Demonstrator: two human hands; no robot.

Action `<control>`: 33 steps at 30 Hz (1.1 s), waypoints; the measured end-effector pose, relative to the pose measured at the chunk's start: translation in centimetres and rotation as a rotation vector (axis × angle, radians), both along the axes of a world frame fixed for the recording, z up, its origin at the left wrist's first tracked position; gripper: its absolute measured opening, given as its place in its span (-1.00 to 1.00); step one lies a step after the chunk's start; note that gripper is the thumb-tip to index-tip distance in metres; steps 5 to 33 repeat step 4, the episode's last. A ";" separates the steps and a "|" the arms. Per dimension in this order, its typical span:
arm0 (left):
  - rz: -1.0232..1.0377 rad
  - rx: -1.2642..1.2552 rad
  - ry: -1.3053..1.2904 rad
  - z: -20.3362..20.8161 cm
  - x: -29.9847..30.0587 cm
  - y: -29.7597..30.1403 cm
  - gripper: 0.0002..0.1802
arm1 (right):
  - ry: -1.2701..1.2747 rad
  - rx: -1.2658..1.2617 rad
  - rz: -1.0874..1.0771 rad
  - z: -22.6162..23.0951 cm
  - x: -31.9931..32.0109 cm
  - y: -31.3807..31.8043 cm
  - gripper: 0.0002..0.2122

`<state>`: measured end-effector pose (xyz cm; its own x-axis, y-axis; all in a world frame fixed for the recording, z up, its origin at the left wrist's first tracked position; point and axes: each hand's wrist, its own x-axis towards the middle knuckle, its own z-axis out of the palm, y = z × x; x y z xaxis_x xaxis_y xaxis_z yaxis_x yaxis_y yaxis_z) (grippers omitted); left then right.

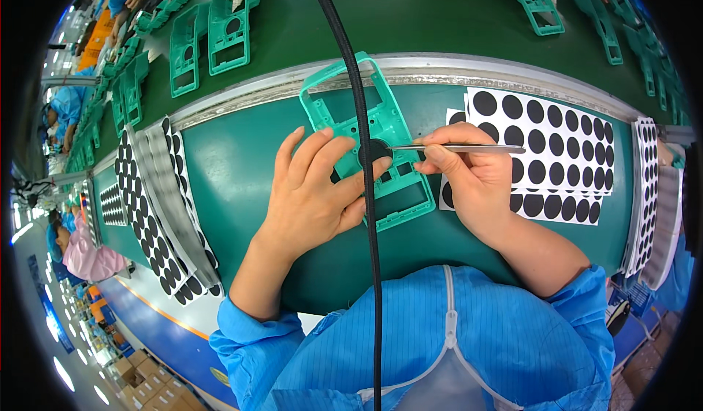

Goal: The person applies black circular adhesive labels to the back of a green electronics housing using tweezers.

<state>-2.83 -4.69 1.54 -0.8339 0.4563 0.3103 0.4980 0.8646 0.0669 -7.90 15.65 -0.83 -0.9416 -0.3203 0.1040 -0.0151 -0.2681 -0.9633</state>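
Observation:
A green plastic housing (392,121) with rectangular cut-outs lies on the green worktable in front of me, its far end touching the metal rail. My left hand (311,191) rests on its left side, fingers spread, the thumb and forefinger near the middle. My right hand (474,176) is closed around slim metal tweezers (469,148), held almost level. Their tip meets a round black sticker (377,149) at the housing's centre. A black cable hanging across the view hides part of the sticker and housing.
Sheets of round black stickers (545,138) lie right of the housing; more sheets (150,224) stand at the left and another stack (646,191) at the far right. Beyond the metal rail (505,70), a dark green belt carries several green housings (233,26). Other people work at the far left.

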 end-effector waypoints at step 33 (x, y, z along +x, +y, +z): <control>-0.010 -0.028 -0.004 0.2 -0.1 0.0 -0.55 | -0.016 0.023 0.007 0.0 0.0 0.1 -0.92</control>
